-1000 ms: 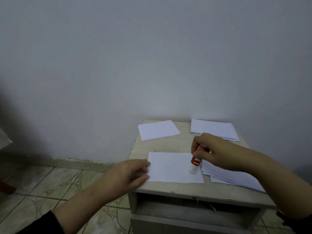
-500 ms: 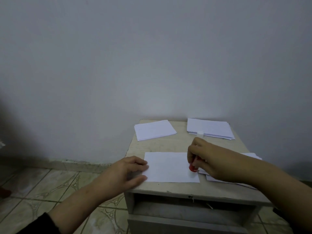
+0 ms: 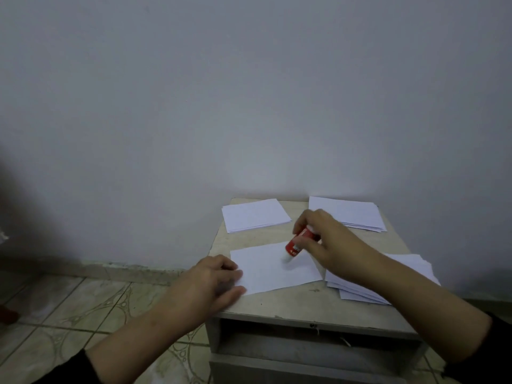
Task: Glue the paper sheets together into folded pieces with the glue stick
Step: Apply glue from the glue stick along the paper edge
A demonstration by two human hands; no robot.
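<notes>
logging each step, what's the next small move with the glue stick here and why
Probably draw the glue stick further across the sheet: the right hand grips it tilted, tip about on the paper, while the left hand pins the sheet's left edge.

On the small stone-topped cabinet (image 3: 279,307) a single white paper sheet (image 3: 273,268) lies at front centre. The left hand (image 3: 210,281) presses on its left edge w/ straight fingers. The right hand (image 3: 327,239) holds the red glue stick (image 3: 297,243) tilted, tip down on the sheet's upper right part. Behind, at back left, lies a small white paper stack (image 3: 255,214); at back right, a second white paper stack (image 3: 352,213). Right of the sheet, under the right forearm, a fanned white paper pile (image 3: 410,268).
</notes>
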